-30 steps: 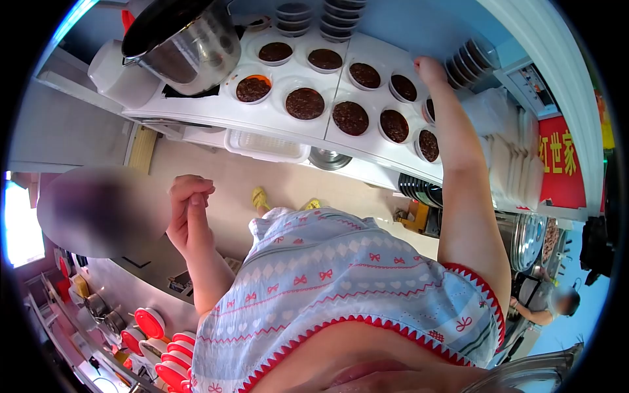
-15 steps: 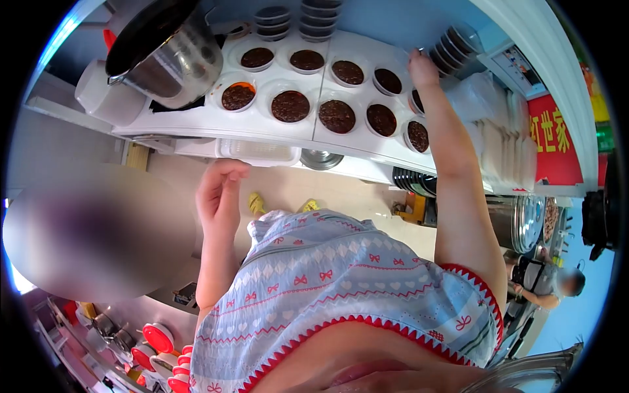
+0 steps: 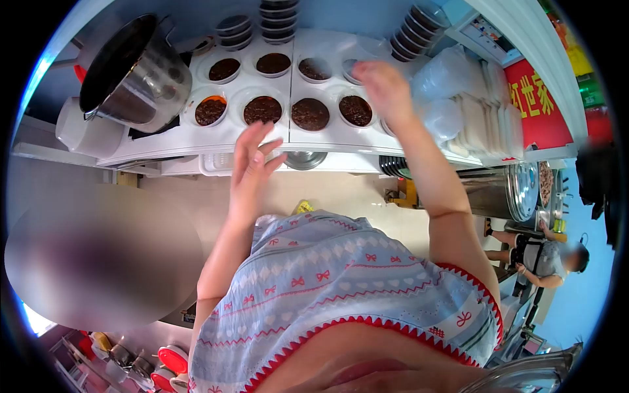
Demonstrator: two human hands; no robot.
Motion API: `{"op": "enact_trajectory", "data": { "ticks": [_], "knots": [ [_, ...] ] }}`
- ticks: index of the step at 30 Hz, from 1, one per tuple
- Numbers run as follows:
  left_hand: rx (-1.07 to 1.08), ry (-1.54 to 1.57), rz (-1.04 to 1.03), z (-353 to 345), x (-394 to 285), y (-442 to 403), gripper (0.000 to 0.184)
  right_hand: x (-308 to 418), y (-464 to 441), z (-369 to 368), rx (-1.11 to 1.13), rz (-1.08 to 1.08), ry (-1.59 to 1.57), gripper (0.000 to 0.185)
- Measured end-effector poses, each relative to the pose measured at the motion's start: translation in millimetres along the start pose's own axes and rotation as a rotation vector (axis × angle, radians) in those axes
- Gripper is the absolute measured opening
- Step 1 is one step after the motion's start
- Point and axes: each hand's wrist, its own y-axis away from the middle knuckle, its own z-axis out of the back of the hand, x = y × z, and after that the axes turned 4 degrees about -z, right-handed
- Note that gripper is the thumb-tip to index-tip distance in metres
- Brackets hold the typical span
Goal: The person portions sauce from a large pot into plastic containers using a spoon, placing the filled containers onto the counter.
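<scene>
My left hand (image 3: pixel 252 160) is raised at the counter's front edge with its fingers spread and nothing in them. Its fingertips overlap the near side of a clear plastic bowl (image 3: pixel 263 109) of dark brown, chunky sauce. My right hand (image 3: pixel 388 95) hovers over the right end of the bowls, its fingers smeared by motion. Whether it holds anything cannot be made out. A bowl (image 3: pixel 356 111) of sauce stands just left of it, and a partly covered bowl (image 3: pixel 351 69) lies behind its fingertips. A pale, hazy sheen crosses another bowl (image 3: pixel 314 69).
A steel pot (image 3: pixel 141 88) tilts at the left of the white counter (image 3: pixel 164 141). Stacked lidded bowls (image 3: pixel 278 23) stand at the back, with another stack (image 3: pixel 416 33) at the right. Plastic bags (image 3: pixel 442 78) lie farther right. Another person (image 3: pixel 540 259) stands at far right.
My right hand has come away from the right-hand stack, moving left and nearer over the bowls. My left hand has risen towards the counter and its fingers have spread. The view has shifted.
</scene>
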Motion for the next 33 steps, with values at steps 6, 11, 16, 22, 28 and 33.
{"op": "enact_trajectory", "data": {
  "ticks": [6,11,16,22,28,33],
  "knots": [
    [0.041,0.665,0.088,-9.4,17.2,-2.0,0.082,133.1,23.3,-0.5,0.217,0.297,-0.24,0.023],
    [-0.116,0.88,0.146,40.0,7.9,3.8,0.072,162.3,4.0,-36.1,0.29,0.133,-0.532,0.029],
    [-0.147,1.092,0.098,109.0,-16.5,13.4,0.068,214.8,-90.1,-80.9,0.311,-0.359,-0.943,0.08],
    [-0.255,0.981,0.167,166.5,-71.5,22.8,0.068,290.9,-190.4,-144.2,0.284,-0.4,-0.697,0.09],
    [-0.209,0.882,0.238,233.4,-89.6,21.0,0.072,316.4,-212.1,-205.6,0.172,-0.373,-0.635,0.038],
    [-0.155,0.867,0.264,260.2,-103.5,3.9,0.068,312.7,-215.3,-213.3,-0.016,-0.375,-0.607,0.013]
  ]
}}
